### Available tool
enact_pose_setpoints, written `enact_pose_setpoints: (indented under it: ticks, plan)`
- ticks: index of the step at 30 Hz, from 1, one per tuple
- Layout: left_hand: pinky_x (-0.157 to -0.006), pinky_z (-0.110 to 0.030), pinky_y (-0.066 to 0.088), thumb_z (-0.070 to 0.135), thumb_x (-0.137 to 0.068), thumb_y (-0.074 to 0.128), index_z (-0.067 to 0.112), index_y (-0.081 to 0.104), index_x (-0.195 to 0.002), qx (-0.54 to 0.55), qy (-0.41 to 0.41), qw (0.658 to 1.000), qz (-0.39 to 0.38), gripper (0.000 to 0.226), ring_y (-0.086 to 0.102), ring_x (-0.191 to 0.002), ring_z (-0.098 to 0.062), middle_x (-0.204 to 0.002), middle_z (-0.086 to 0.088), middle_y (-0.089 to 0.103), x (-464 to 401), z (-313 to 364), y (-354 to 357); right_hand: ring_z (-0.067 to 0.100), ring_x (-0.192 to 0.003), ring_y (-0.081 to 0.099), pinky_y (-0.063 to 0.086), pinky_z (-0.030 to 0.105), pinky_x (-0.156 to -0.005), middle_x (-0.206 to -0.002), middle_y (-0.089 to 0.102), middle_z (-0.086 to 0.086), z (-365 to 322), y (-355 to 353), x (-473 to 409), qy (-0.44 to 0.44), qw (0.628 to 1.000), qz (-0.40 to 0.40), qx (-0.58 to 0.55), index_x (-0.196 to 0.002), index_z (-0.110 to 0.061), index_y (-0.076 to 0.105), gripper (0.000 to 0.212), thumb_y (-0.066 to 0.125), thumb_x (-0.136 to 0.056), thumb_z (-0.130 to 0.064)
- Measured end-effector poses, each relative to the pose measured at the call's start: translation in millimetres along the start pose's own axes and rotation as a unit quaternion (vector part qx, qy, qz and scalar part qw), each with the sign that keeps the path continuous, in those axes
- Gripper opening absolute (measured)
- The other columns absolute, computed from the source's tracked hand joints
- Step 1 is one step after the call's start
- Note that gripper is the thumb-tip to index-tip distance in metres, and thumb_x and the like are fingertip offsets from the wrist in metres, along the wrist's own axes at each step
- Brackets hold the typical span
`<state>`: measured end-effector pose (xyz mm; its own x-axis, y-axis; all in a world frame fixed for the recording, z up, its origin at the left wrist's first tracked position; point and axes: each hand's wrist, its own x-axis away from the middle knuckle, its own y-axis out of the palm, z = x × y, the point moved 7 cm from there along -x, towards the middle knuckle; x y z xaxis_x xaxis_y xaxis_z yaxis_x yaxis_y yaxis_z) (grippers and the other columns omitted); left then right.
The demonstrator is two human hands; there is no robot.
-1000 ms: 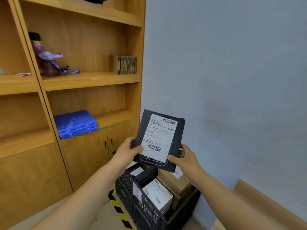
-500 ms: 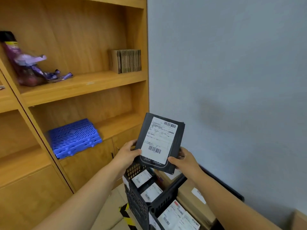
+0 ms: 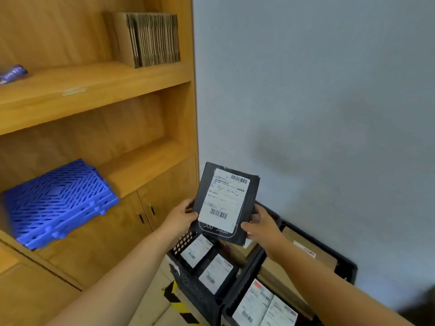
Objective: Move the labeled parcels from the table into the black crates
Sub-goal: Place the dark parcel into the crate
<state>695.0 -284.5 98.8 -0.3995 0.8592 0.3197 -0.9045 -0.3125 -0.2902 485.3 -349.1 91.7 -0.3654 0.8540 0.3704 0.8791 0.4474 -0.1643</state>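
At far left, a folded blue plastic crate (image 3: pixel 56 201) lies on the lower shelf of the wooden shelving unit (image 3: pixel 98 90), with a stack of flattened cardboard (image 3: pixel 150 40) standing on the shelf above; neither looks to be part of your job.

Moving right, your left hand (image 3: pixel 180 216) grips the lower left edge of a black labeled parcel (image 3: pixel 226 201), thumb on its face and fingers behind. You hold the parcel upright, its white shipping label and barcodes turned toward you, in the air above the crates and touching nothing but your hands. Your right hand (image 3: pixel 261 225) closes on its lower right corner in the same way.

Below, the left black crate (image 3: pixel 188 281) already holds at least two dark parcels with white labels, leaning on edge. Just beside it, the right black crate (image 3: pixel 346 269), set against the grey wall (image 3: pixel 317 102), carries brown cardboard parcels at the back and white-labeled ones at the front.

Judging from that, you are well into the task: several parcels are crated, and this one is at the drop-off point but not yet released. The table is out of view, so how many parcels remain cannot be told. The left crate seems to have room at its near side for this parcel.
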Motion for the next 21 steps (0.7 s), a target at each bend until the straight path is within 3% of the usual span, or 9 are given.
enact_pose_setpoints:
  ticks: [3, 5, 7, 9, 12, 15, 19, 21]
  plan:
    - [-0.075, -0.021, 0.049, -0.003, -0.093, 0.048, 0.018, 0.039, -0.142, -0.031, -0.013, 0.999, -0.04, 0.054, 0.051, -0.109, -0.016, -0.138, -0.006, 0.048, -48.4, -22.5, -10.3, 0.023, -0.108, 0.06, 0.053, 0.043, -0.092, -0.134, 0.052, 0.006, 12.0, 22.2, -28.0, 0.042, 0.998, 0.046, 0.005, -0.146, -0.022, 0.026, 0.072, 0.062, -0.087, -0.001]
    - [-0.081, -0.026, 0.052, -0.007, -0.09, 0.05, 0.017, 0.041, -0.141, -0.042, -0.022, 0.996, -0.08, 0.057, 0.052, -0.11, -0.018, -0.139, -0.007, 0.046, -76.8, -39.5, -13.7, 0.017, -0.095, 0.062, 0.058, 0.035, -0.081, -0.126, 0.054, 0.005, 23.4, 40.2, -42.6, 0.073, 0.995, 0.067, -0.015, -0.146, -0.025, 0.025, 0.072, 0.061, -0.088, -0.001]
    - [-0.076, -0.022, 0.05, -0.01, -0.088, 0.051, 0.015, 0.041, -0.14, -0.046, -0.033, 0.991, -0.121, 0.058, 0.053, -0.101, -0.014, -0.131, -0.001, 0.049, -98.6, -55.7, -15.4, 0.016, -0.091, 0.063, 0.058, 0.03, -0.074, -0.113, 0.057, 0.001, 37.1, 56.4, -54.4, 0.096, 0.991, 0.09, -0.036, -0.143, -0.027, 0.029, 0.068, 0.059, -0.088, 0.0]
    - [-0.079, -0.024, 0.051, -0.011, -0.087, 0.053, 0.018, 0.041, -0.141, -0.055, -0.049, 0.984, -0.16, 0.062, 0.055, -0.1, -0.013, -0.123, 0.003, 0.052, -118.6, -73.9, -14.8, 0.02, -0.097, 0.064, 0.057, 0.034, -0.083, -0.114, 0.058, 0.003, 52.9, 69.6, -63.9, 0.124, 0.985, 0.109, -0.055, -0.144, -0.024, 0.029, 0.068, 0.058, -0.089, 0.001]
    - [-0.094, -0.039, 0.051, -0.008, -0.085, 0.057, 0.021, 0.045, -0.138, -0.088, -0.072, 0.973, -0.199, 0.062, 0.056, -0.112, -0.019, -0.126, -0.001, 0.058, -147.2, -102.9, -8.1, 0.024, -0.107, 0.061, 0.052, 0.042, -0.094, -0.12, 0.057, 0.005, 77.4, 84.8, -76.9, 0.157, 0.975, 0.137, -0.071, -0.148, -0.02, 0.025, 0.07, 0.056, -0.09, 0.002]
    - [-0.09, -0.031, 0.05, -0.009, -0.086, 0.056, 0.027, 0.048, -0.132, -0.117, -0.087, 0.963, -0.225, 0.059, 0.054, -0.108, -0.016, -0.123, 0.003, 0.058, -166.2, -131.7, 3.4, 0.025, -0.117, 0.055, 0.048, 0.043, -0.099, -0.13, 0.054, 0.006, 108.0, 95.3, -88.4, 0.197, 0.966, 0.155, -0.061, -0.148, -0.02, 0.024, 0.071, 0.058, -0.089, 0.0]
    - [-0.093, -0.036, 0.051, -0.009, -0.087, 0.053, 0.019, 0.051, -0.133, -0.166, -0.112, 0.942, -0.27, 0.054, 0.057, -0.106, -0.016, -0.118, 0.0, 0.062, -188.3, -185.7, 25.9, 0.026, -0.126, 0.048, 0.045, 0.037, -0.102, -0.143, 0.045, 0.007, 158.1, 108.4, -105.9, 0.259, 0.951, 0.161, -0.055, -0.15, -0.017, 0.014, 0.078, 0.06, -0.089, -0.005]
    - [-0.094, -0.036, 0.05, -0.008, -0.086, 0.053, 0.02, 0.053, -0.132, -0.185, -0.117, 0.934, -0.282, 0.054, 0.058, -0.11, -0.019, -0.12, -0.001, 0.063, -197.9, -210.6, 36.2, 0.026, -0.126, 0.047, 0.045, 0.04, -0.103, -0.142, 0.045, 0.008, 187.4, 115.8, -115.4, 0.292, 0.941, 0.161, -0.059, -0.148, -0.017, 0.017, 0.076, 0.061, -0.088, -0.003]
